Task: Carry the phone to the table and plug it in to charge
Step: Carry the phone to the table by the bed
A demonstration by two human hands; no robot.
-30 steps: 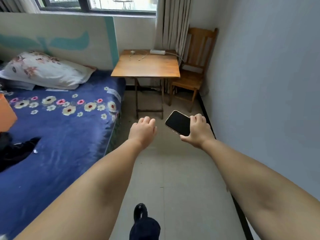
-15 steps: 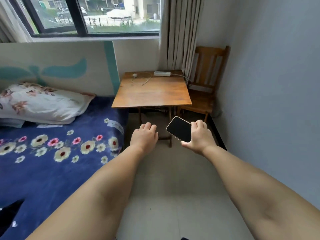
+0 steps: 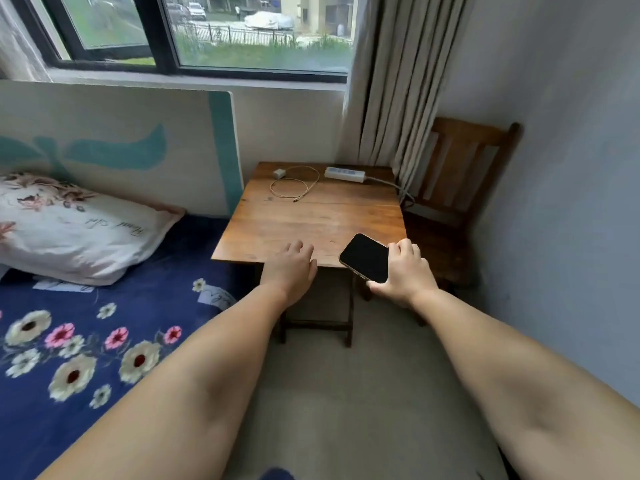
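Note:
My right hand (image 3: pixel 407 271) grips a black phone (image 3: pixel 365 257) by its right edge, screen up and dark, over the near right corner of the wooden table (image 3: pixel 311 220). My left hand (image 3: pixel 291 268) hovers at the table's front edge, palm down, fingers loosely curled, holding nothing. At the back of the table lie a white charger plug (image 3: pixel 278 173) with its coiled cable (image 3: pixel 294 187), the cable's free end pointing toward me. A white power strip (image 3: pixel 344 174) lies beside them at the back right.
A bed with a blue flowered sheet (image 3: pixel 86 341) and a pillow (image 3: pixel 72 230) touches the table's left side. A wooden chair (image 3: pixel 457 188) stands to the table's right against the grey wall. A curtain (image 3: pixel 398 98) hangs behind the table. Bare floor (image 3: pixel 363 393) lies under my arms.
The view has moved closer to the table. Both hands now reach its front edge, the phone still held in my right hand.

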